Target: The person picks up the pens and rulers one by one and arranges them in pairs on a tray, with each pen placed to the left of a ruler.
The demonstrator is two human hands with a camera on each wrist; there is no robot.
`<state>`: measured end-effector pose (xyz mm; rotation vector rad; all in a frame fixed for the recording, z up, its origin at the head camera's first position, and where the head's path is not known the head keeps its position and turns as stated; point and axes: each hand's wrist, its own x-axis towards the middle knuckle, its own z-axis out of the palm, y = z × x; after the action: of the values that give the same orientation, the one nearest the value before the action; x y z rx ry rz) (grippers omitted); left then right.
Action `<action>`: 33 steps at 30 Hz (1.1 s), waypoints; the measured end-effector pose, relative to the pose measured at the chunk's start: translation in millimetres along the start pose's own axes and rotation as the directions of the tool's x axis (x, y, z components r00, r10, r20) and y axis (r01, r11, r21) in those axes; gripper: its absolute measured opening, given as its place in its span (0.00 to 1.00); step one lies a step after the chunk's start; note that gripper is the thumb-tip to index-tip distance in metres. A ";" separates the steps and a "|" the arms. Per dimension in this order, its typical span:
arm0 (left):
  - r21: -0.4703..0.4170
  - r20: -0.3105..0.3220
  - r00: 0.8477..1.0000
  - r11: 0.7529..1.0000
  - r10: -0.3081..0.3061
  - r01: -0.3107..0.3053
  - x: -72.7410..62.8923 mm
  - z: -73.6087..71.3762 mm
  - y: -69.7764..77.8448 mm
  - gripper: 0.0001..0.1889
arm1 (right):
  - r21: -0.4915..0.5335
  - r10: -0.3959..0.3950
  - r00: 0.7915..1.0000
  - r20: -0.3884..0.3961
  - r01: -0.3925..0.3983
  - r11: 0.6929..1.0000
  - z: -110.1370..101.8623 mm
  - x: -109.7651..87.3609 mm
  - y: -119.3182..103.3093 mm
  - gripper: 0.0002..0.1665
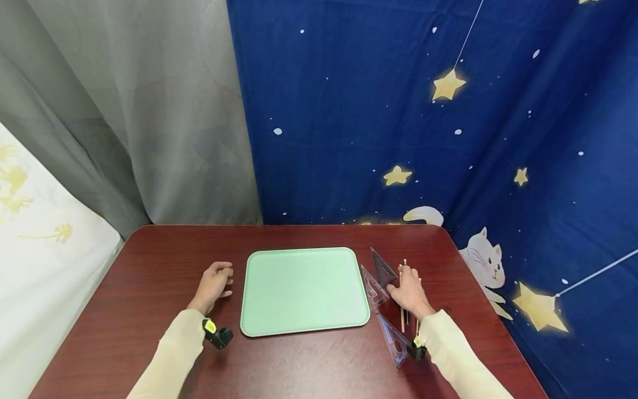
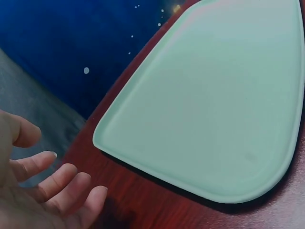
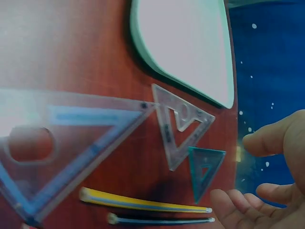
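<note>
While your right hand [image 1: 411, 292] is over the right side of the dark-red wooden desk [image 1: 299, 366], its fingers stand apart, gripping nothing visible. Just beside the fingertips lie a slim yellow-striped pencil [image 3: 143, 199] and a slim dark striped pencil [image 3: 162, 221]. Toward the desk's middle sit a small green see-through triangle [image 3: 205, 157], a clear plastic triangle [image 3: 167, 133] and, nearer the front edge, a large blue-banded plastic triangle [image 3: 83, 164]. Your left hand [image 1: 213, 285], loosely bent and holding nothing, is left of the pale-green rectangular tray [image 1: 304, 293]. A careless pinch could roll a pencil toward the desk's right edge; a low wrist could drag the large triangle.
</note>
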<state>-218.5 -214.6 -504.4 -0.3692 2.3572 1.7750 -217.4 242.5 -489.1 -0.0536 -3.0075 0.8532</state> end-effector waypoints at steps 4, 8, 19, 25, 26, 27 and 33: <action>-0.036 0.005 1.000 0.999 -0.016 0.016 -1.0 2.6 -5.9 0.23 | -0.017 0.003 0.999 -0.037 -0.004 1.000 7.5 -9.0 5.9 0.33; -0.073 -0.004 1.000 0.997 -0.027 0.027 -1.7 5.7 -12.3 0.22 | -0.032 0.009 0.998 -0.060 -0.011 0.999 13.7 -18.4 11.1 0.31; -0.116 -0.001 0.999 0.992 -0.053 0.052 -6.2 16.3 -25.3 0.22 | -0.001 0.115 0.990 -0.082 -0.116 0.993 27.6 -41.8 20.0 0.26; -0.142 0.003 0.998 0.988 -0.059 0.059 -8.5 19.3 -27.1 0.21 | -0.033 0.103 0.991 -0.086 -0.106 0.994 30.2 -45.0 18.8 0.25; -0.147 0.005 0.998 0.987 -0.060 0.060 -9.0 19.7 -27.2 0.21 | -0.038 0.099 0.991 -0.086 -0.102 0.994 30.7 -45.5 18.9 0.25; -0.153 0.007 0.998 0.986 -0.061 0.062 -9.8 20.0 -26.8 0.21 | -0.042 0.094 0.992 -0.087 -0.098 0.994 31.4 -45.8 19.5 0.24; -0.152 0.027 0.997 0.986 -0.068 0.071 -10.5 21.1 -27.8 0.22 | -0.043 0.074 0.992 -0.106 -0.078 0.996 35.3 -46.3 23.9 0.24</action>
<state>-200.6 -200.7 -532.9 -0.4448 2.1719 1.9224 -171.3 242.6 -532.0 -0.2081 -2.9437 0.7600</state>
